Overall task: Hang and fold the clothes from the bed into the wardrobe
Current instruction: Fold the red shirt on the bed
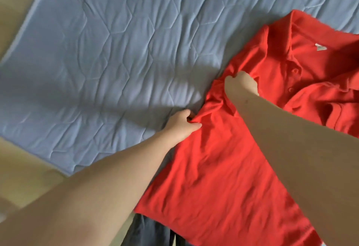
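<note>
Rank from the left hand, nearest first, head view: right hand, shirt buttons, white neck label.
From the left hand:
1. right hand, just up-right, gripping the red shirt.
2. buttons, farther right on the shirt front.
3. white neck label, upper right, farthest.

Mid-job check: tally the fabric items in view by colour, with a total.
Red: 1, the polo shirt, gripped by the left hand and the right hand
Blue: 1, the quilt under it
Dark: 1, a dark cloth at the bottom edge, partly hidden, kind unclear
Total: 3
</note>
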### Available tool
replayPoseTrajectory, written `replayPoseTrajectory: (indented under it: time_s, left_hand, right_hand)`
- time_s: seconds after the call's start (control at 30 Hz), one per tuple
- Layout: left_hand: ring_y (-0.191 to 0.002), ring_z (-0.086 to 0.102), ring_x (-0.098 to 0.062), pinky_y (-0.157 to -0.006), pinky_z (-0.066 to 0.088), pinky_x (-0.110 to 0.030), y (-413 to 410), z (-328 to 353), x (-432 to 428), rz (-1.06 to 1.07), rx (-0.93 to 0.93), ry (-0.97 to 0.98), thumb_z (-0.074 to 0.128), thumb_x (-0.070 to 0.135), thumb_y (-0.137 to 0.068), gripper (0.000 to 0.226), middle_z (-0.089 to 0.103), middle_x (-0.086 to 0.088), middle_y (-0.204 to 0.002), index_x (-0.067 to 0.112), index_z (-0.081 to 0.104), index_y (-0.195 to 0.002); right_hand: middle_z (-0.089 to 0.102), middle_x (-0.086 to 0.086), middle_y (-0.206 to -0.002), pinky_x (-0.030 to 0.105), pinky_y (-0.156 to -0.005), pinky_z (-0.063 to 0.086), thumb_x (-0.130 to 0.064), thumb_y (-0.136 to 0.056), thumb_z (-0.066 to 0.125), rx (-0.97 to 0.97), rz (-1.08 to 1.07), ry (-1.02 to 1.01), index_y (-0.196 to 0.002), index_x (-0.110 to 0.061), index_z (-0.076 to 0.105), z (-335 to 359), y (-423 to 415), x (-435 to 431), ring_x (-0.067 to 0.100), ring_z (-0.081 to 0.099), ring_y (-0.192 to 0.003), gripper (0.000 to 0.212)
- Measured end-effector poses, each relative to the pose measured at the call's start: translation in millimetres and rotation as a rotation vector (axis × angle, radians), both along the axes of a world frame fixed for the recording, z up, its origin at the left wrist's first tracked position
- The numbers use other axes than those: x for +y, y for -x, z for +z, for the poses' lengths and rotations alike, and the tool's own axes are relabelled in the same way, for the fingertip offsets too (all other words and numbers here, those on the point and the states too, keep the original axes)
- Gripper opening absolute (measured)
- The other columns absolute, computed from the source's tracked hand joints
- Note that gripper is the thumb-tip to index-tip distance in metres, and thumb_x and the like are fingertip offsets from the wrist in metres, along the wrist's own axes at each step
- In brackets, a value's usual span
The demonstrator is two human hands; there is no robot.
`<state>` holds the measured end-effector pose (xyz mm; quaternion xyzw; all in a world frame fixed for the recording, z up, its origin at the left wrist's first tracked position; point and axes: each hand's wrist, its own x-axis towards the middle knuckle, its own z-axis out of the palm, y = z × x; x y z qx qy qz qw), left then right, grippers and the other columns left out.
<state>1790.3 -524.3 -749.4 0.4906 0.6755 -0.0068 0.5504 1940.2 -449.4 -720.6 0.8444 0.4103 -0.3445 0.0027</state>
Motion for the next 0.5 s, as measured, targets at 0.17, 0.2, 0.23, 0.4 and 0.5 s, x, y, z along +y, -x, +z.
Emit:
replayPoseTrajectory:
  time_s: [0.17,0.2,0.23,0.4,0.5]
  left_hand:
    - [-0.087,0.063,-0.020,-0.067,0.041,-0.024,28.7,-10.1,-1.4,0.025,-0.092,0.036,0.066,0.026,-0.081,0.014,0.063,0.003,-0.084,0.018,0.061,-0.091]
    - [-0.087,0.062,-0.019,-0.067,0.040,-0.023,29.1,-9.2,-1.1,0.018,-0.102,0.035,0.067,0.026,-0.081,0.016,0.061,0.005,-0.084,0.017,0.062,-0.094]
    - [-0.085,0.061,-0.017,-0.066,0.039,-0.022,30.5,-9.5,-1.5,0.007,-0.111,0.036,0.067,0.026,-0.081,0.018,0.061,0.005,-0.084,0.016,0.062,-0.095]
    - [-0.075,0.054,-0.012,-0.055,0.032,-0.017,35.8,-12.1,-4.6,-0.058,-0.157,0.019,0.068,0.025,-0.080,0.019,0.057,0.008,-0.078,0.015,0.061,-0.095]
    - [-0.071,0.052,-0.011,-0.053,0.034,-0.015,39.0,-13.6,-3.6,-0.115,-0.164,0.025,0.068,0.027,-0.079,0.017,0.053,0.010,-0.072,0.016,0.058,-0.087]
  right_hand:
    - [0.054,0.017,-0.122,0.040,-0.100,0.024,-0.034,-0.090,0.043,-0.557,0.580,-0.094,-0.111,-0.008,0.065,-8.5,19.6,11.6,0.033,0.039,-0.119,0.040]
    - [0.059,0.016,-0.117,0.039,-0.098,0.026,-0.033,-0.089,0.044,-0.565,0.679,-0.106,-0.108,-0.008,0.066,-7.1,18.4,13.3,0.033,0.044,-0.115,0.039]
    - [0.063,0.014,-0.113,0.037,-0.095,0.031,-0.035,-0.089,0.044,-0.491,0.775,-0.033,-0.105,-0.008,0.066,-7.3,19.2,13.2,0.031,0.051,-0.111,0.039]
    - [0.069,0.006,-0.064,0.018,-0.053,0.048,-0.044,-0.091,0.045,0.060,0.508,0.521,-0.073,-0.007,0.067,7.9,25.7,5.1,0.019,0.066,-0.060,0.047]
    - [0.061,0.021,-0.114,0.036,-0.081,0.044,-0.045,-0.088,0.046,-0.189,0.150,0.037,-0.110,-0.004,0.057,-0.3,23.0,14.6,0.038,0.058,-0.105,0.048]
